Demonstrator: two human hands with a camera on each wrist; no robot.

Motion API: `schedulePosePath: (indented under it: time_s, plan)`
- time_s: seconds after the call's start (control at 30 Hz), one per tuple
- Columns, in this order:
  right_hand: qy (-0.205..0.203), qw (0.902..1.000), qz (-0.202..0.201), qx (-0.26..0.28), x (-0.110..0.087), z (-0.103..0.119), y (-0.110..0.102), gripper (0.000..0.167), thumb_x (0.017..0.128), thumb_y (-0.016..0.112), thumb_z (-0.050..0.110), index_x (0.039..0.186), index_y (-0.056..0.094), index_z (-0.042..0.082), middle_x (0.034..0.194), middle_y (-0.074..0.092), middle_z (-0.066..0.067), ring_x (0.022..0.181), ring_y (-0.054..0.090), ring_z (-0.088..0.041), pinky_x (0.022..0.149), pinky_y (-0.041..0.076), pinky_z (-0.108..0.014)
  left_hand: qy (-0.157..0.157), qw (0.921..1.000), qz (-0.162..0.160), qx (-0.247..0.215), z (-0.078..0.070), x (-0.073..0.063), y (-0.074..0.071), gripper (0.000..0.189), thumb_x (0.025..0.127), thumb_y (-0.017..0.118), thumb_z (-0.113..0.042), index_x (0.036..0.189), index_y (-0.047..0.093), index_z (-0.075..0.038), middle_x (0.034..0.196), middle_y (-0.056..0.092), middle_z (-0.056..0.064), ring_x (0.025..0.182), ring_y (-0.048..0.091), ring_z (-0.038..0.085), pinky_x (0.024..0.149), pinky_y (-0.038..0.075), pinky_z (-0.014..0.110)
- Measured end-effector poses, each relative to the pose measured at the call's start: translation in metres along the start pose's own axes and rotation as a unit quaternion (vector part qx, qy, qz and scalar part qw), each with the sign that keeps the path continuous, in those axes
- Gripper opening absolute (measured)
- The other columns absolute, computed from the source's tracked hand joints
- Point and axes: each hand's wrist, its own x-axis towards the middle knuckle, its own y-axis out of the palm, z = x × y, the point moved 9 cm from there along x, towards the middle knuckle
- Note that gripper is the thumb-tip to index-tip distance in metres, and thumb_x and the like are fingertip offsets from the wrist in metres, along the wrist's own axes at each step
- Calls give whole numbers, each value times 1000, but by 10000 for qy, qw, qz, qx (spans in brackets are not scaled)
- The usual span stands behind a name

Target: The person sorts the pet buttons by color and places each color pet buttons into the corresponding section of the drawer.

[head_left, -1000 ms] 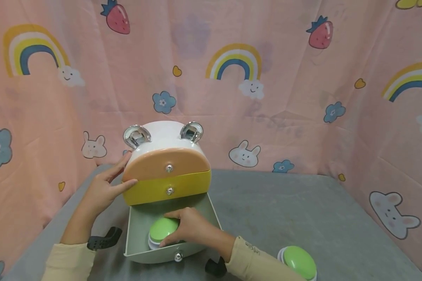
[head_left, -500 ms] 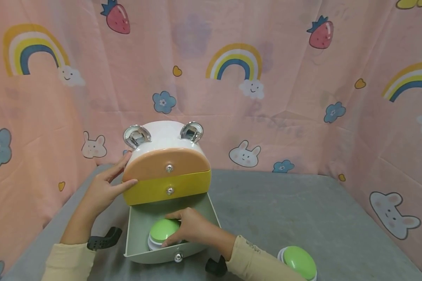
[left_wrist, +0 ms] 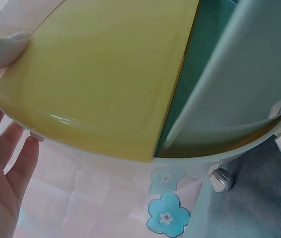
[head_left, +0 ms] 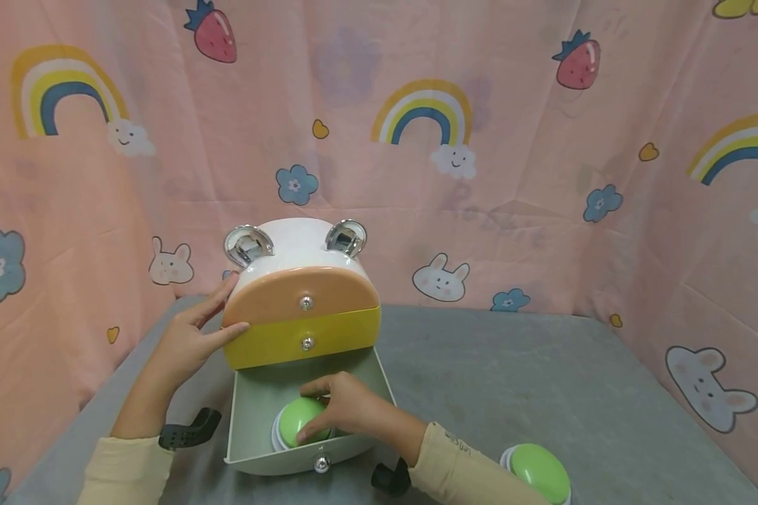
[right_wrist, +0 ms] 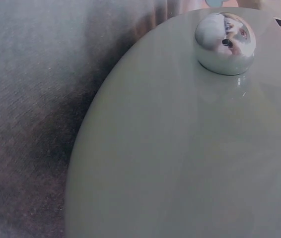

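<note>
A small mini cabinet (head_left: 298, 242) with a white rounded top and silver ear-like parts stands on the table. Its grey-green bottom drawer (head_left: 259, 393) is pulled out. My left hand (head_left: 186, 347) rests on the cabinet's left side, thumb on the front by the yellow drawer (left_wrist: 96, 89), fingers fairly straight along the side. Inside the pulled-out drawer, my right hand (head_left: 354, 407) grips a round white thing with a green domed top (head_left: 300, 419) between thumb and fingers. The right wrist view shows only the drawer's front and its silver knob (right_wrist: 225, 42), without the hand.
A second green-domed round thing (head_left: 537, 471) lies on the grey table (head_left: 480, 379), at the front right beside the right sleeve. The orange top drawer (head_left: 303, 284) and the yellow drawer are closed. A pink patterned curtain (head_left: 512, 140) hangs behind the table.
The green-domed thing in the drawer has shifted slightly right and tilted, with more of its white base showing at the left. My right hand stays on it; the left hand keeps its place.
</note>
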Motion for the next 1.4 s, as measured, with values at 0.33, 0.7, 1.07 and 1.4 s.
schedulePosePath:
  time_s: [0.33, 0.7, 1.07, 1.4]
  plan:
    - [-101, 9987, -234, 441, -7, 0, -7, 57, 74, 87, 8, 127, 66, 0, 131, 67, -13, 128, 59, -34, 102, 54, -30, 2, 10000, 2, 23, -1, 0, -1, 77, 91, 73, -37, 153, 29, -44, 162, 31, 6, 147, 31, 45, 111, 32, 71]
    - [-641, 9906, -587, 1053, -40, 8, -30, 52, 76, 86, 8, 123, 67, -2, 130, 66, -20, 127, 60, -33, 108, 50, -38, 15, 10000, 10, -8, 0, 1, -1, 77, 91, 73, -37, 153, 29, -45, 162, 31, 5, 148, 30, 44, 111, 31, 72]
    - [-691, 9824, -606, 1625, -82, -6, -48, 49, 76, 85, 7, 120, 67, -6, 126, 66, -25, 125, 61, -37, 106, 51, -32, -21, 10000, 32, 51, 1, 0, 1, 77, 90, 73, -39, 152, 28, -47, 163, 29, 2, 148, 31, 43, 111, 32, 71]
    - [-203, 9818, -757, 1731, -118, -37, -68, 59, 77, 86, 22, 127, 65, -2, 130, 65, -19, 127, 60, -32, 102, 54, -31, -68, 10000, -4, 27, 2, 1, 0, 77, 91, 73, -38, 153, 28, -46, 163, 28, 4, 148, 30, 44, 110, 32, 72]
